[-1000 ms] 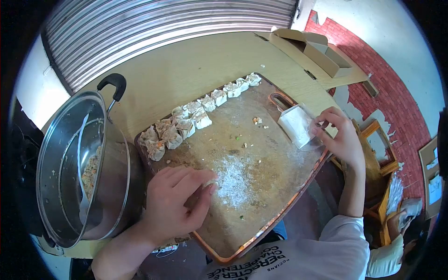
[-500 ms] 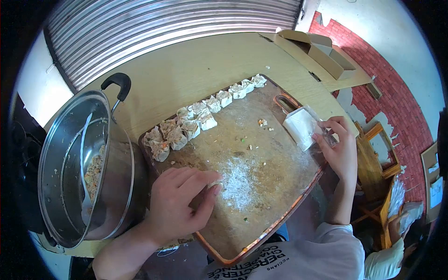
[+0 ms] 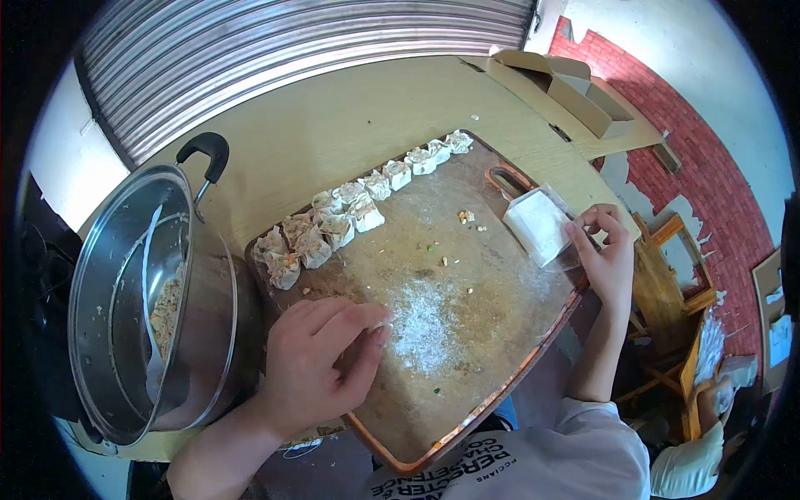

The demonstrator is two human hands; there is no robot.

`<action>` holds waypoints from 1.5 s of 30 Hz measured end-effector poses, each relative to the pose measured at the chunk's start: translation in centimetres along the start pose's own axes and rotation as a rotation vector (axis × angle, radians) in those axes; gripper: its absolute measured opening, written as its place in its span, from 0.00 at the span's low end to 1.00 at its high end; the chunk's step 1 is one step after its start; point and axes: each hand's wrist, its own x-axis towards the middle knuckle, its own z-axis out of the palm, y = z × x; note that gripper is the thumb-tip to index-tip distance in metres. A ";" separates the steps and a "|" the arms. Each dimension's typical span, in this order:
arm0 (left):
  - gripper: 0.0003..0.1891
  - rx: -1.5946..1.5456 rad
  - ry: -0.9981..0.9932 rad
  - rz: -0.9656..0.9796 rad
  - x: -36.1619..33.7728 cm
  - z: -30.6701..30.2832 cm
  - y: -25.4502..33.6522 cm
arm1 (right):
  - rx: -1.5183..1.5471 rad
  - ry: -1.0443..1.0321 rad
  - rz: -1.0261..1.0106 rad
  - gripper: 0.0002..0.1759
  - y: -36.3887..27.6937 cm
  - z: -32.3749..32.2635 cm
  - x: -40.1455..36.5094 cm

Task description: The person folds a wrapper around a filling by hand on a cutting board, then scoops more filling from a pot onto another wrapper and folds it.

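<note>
Over the left part of the brown board (image 3: 492,333), my left hand (image 3: 321,358) has thumb and forefinger pinched together beside a patch of white flour (image 3: 423,329). Whatever sits between those fingertips is too small to make out. At the board's right edge, my right hand (image 3: 604,258) pinches the clear plastic around a stack of white square wrappers (image 3: 537,227). Shaped dumplings (image 3: 333,227) with open, pleated tops stand along the board's far left edge, doubled up at the near end. Crumbs of filling (image 3: 467,217) lie scattered on the board.
A deep steel pot (image 3: 208,333) stands left of the board, with chopped filling (image 3: 169,304) and a white spoon (image 3: 150,292) inside. An open cardboard box (image 3: 583,96) is at the far right of the table. Another person's sleeve (image 3: 687,467) shows at lower right.
My right fingers have shifted slightly on the plastic, and the wrapper stack lies a little flatter and more uncovered. The left hand stays nearly in place, still pinched.
</note>
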 end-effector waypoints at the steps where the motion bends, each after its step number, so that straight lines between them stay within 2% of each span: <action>1: 0.11 0.004 -0.002 -0.001 0.0 0.0 0.0 | 0.000 0.001 0.000 0.12 -0.1 0.0 0.0; 7: 0.12 -0.015 0.017 0.011 0.0 0.2 -0.2 | -0.028 0.040 0.032 0.12 -0.3 -0.9 0.0; 13: 0.11 0.008 0.007 0.002 -0.1 0.1 -0.1 | 0.058 -0.016 0.086 0.10 0.9 -2.6 -0.2; 15: 0.11 0.003 -0.001 -0.003 -0.1 0.1 -0.2 | 0.274 -0.051 0.159 0.06 1.0 -3.4 -0.5; 16: 0.12 -0.002 -0.009 -0.008 -0.1 0.1 -0.1 | 0.273 -0.052 0.159 0.06 0.9 -3.8 -0.6; 19: 0.11 -0.022 0.004 -0.028 0.1 0.0 -0.1 | 0.486 -0.040 0.125 0.03 -0.1 -5.2 -0.6; 24: 0.08 -0.096 0.083 -0.136 0.4 -0.1 -0.3 | 0.477 -0.087 0.062 0.03 -5.8 -5.9 -0.5; 27: 0.11 -0.180 0.158 -0.191 0.4 0.1 -0.6 | 0.496 -0.198 -0.043 0.02 -9.4 -4.8 -0.6; 29: 0.13 -0.245 0.203 -0.212 0.3 0.4 -0.8 | 0.598 -0.508 -0.254 0.01 -11.4 -3.5 0.0; 30: 0.14 -0.280 0.188 -0.191 0.2 0.4 -0.9 | 0.599 -0.508 -0.252 0.01 -12.1 -2.4 0.1; 32: 0.15 -0.311 0.172 -0.172 0.2 0.4 -0.9 | 0.973 -0.780 -0.203 0.02 -13.2 0.0 0.2; 33: 0.15 -0.392 0.158 -0.202 0.1 0.4 -0.7 | 0.975 -0.782 -0.202 0.02 -13.5 0.7 0.4; 35: 0.15 -0.473 0.148 -0.237 0.1 0.2 -0.6 | 0.796 -1.022 -0.040 0.03 -13.8 2.1 0.7; 38: 0.16 -0.450 0.073 -0.263 0.2 0.2 -0.9 | 0.760 -0.956 -0.055 0.05 -12.1 5.8 -0.3; 39: 0.16 -0.455 0.069 -0.310 0.1 0.5 -1.0 | 0.685 -0.928 -0.157 0.06 -11.6 6.3 -0.3; 41: 0.17 -0.461 0.064 -0.359 -0.2 0.8 -1.1 | 0.601 -0.951 -0.188 0.05 -11.9 5.7 0.1; 42: 0.18 -0.342 0.044 -0.310 -0.2 0.8 -1.0 | 0.518 -0.971 -0.218 0.05 -12.1 5.5 0.2; 45: 0.20 -0.114 0.007 -0.193 0.1 0.5 -0.7 | 0.557 -0.908 -0.220 0.07 -12.3 6.0 0.0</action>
